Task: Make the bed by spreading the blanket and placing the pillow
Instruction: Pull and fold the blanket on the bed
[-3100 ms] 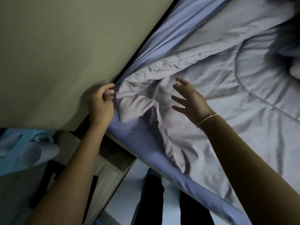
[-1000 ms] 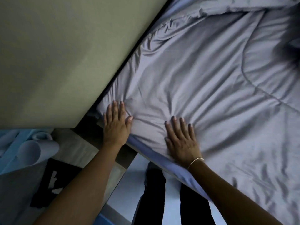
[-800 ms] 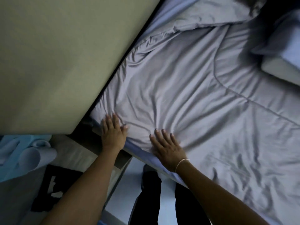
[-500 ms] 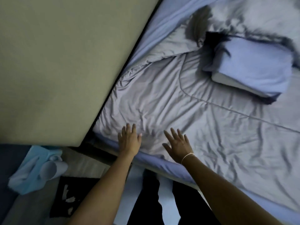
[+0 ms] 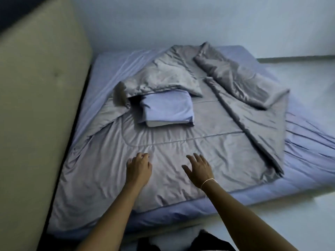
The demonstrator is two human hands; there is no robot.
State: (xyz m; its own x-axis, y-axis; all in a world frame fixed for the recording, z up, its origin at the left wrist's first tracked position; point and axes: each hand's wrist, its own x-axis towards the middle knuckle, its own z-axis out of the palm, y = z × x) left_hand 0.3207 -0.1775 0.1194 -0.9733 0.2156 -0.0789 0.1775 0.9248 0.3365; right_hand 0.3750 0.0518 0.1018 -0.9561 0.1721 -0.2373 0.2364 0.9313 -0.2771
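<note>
A grey quilted blanket [image 5: 208, 160] lies on a bed with a lavender sheet [image 5: 308, 147]. Its near part is flat. Its far corner is folded back over itself, and its right side is bunched into a long fold [image 5: 241, 82]. A lavender pillow [image 5: 168, 110] rests on the blanket, its far edge tucked under the folded corner. My left hand [image 5: 138, 169] and my right hand [image 5: 198, 168] hover over the near part of the blanket, fingers spread, holding nothing. A thin bracelet circles my right wrist.
A padded beige headboard [image 5: 41, 105] runs along the left side of the bed. A pale wall [image 5: 181, 20] stands behind the bed. Light floor [image 5: 299, 205] shows to the right and in front of the mattress. My dark-clad legs are at the bottom edge.
My hands have come up off the blanket's near corner after pressing it flat. The view has swung up from that corner, so the whole bed and the pillow now show.
</note>
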